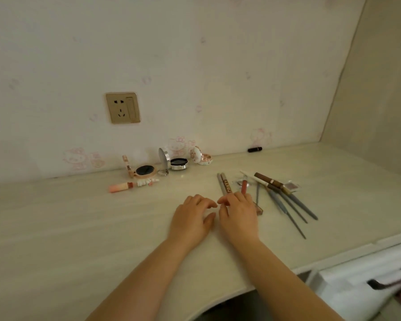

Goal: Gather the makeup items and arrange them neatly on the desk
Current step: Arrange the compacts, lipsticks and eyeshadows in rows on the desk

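Two hands, our left hand (191, 215) and right hand (239, 213), hover at centre, fingers loosely curled, holding nothing; slim pencils (225, 183) beside, pale woodgrain table (79, 228).

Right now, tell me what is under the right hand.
The right hand covers the near ends of two grey pencils and a pink lip gloss tube; a small brown compact peeks out beside it. Anything else beneath stays hidden.
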Available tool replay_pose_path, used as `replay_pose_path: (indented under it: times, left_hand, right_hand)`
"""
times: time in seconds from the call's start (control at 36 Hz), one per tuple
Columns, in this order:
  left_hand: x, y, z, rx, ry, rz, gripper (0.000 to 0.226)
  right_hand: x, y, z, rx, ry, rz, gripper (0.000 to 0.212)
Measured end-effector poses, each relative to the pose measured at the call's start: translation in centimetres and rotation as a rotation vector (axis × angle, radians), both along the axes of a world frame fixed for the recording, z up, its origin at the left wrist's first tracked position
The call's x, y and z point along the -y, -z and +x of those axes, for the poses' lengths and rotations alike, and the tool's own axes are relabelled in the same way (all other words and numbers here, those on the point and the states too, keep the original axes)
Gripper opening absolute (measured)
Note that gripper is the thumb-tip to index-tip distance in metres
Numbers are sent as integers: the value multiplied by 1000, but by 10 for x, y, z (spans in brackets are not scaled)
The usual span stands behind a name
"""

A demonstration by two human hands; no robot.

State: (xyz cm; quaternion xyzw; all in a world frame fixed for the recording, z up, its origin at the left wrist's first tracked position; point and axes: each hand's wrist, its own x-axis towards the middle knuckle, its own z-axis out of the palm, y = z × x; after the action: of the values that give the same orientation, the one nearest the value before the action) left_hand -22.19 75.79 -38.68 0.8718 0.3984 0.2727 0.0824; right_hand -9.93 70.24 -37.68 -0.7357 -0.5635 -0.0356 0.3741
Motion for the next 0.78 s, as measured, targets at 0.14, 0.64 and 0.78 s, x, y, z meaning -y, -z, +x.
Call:
replay_pose_path:
  times: [0.14, 0.64, 0.78]
  left_hand:
    - [9, -3, 45, 127, -93, -169, 22]
    - [-3, -11, 118, 250, -332, -298, 20]
    - [0, -18, 92, 297, -361, -199, 13]
  right_hand:
    - [9, 0, 36, 26, 78, 2, 18]
    - [-1, 5, 66, -279, 237, -7, 23]
    - [-1, 4, 67, -266, 246, 2, 21]
